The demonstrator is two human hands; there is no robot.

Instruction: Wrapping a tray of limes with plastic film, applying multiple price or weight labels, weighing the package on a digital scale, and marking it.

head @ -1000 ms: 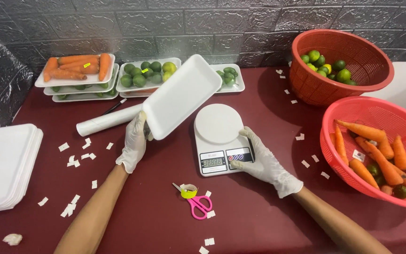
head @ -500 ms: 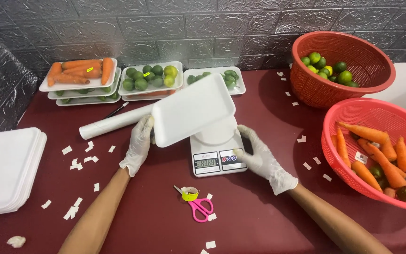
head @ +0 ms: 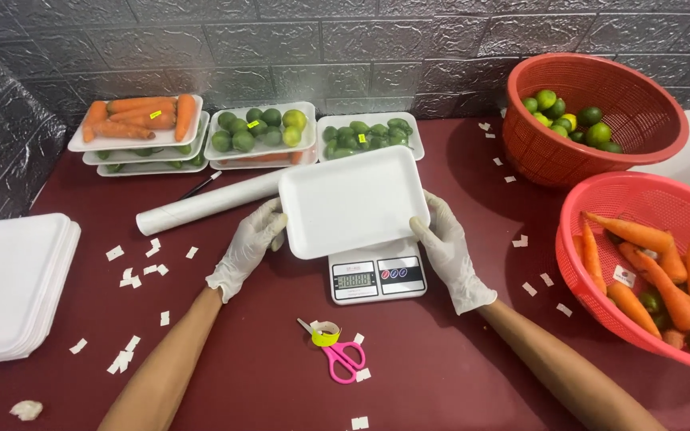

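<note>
Maroon table [head: 441, 375]: foam tray [head: 353, 199] atop scale [head: 377, 279]

Far right: red basket [head: 640, 152] of limes | near right: basket [head: 600, 271] of carrots | far centre: packed trays [head: 261, 148] | left: stack of foam trays [head: 9, 287] | near centre: pink scissors [head: 341, 355]; paper scraps [head: 133, 275] lay scattered.

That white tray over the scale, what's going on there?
A person in white gloves holds an empty white foam tray by its sides, left hand and right hand, flat over a small kitchen scale. Filled trays of carrots and limes sit behind; two red baskets hold more produce. Pink scissors lie in front.
</note>
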